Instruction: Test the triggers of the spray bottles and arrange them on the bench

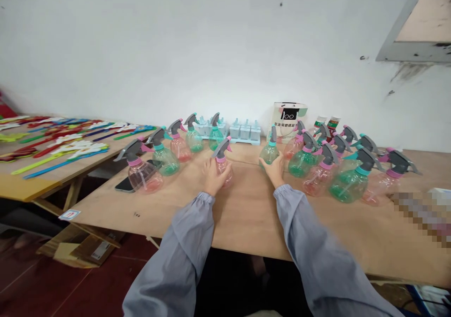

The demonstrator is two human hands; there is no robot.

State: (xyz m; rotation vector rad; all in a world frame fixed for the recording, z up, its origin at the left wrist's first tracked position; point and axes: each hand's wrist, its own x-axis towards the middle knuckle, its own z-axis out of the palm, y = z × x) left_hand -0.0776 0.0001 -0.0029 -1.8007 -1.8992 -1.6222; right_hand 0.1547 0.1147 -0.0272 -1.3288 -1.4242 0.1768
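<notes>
My left hand [213,177] is closed around the body of a pink spray bottle [225,169], which has a grey trigger head and a pink collar. A little to the right, my right hand [274,169] grips a green spray bottle [269,153] with a teal collar. Both bottles stand upright at the table. To the left is a group of pink and green spray bottles [165,161], the closest being a pink spray bottle [145,176]. More spray bottles [348,185] crowd together on the right, several overlapping one another.
Light-blue ice-pop molds [245,131] stand along the wall beside a printed paper bag [289,119]. Two red jars [333,125] are behind the right group. A phone [125,184] lies at left. Colourful flat sticks [66,150] cover the neighbouring table.
</notes>
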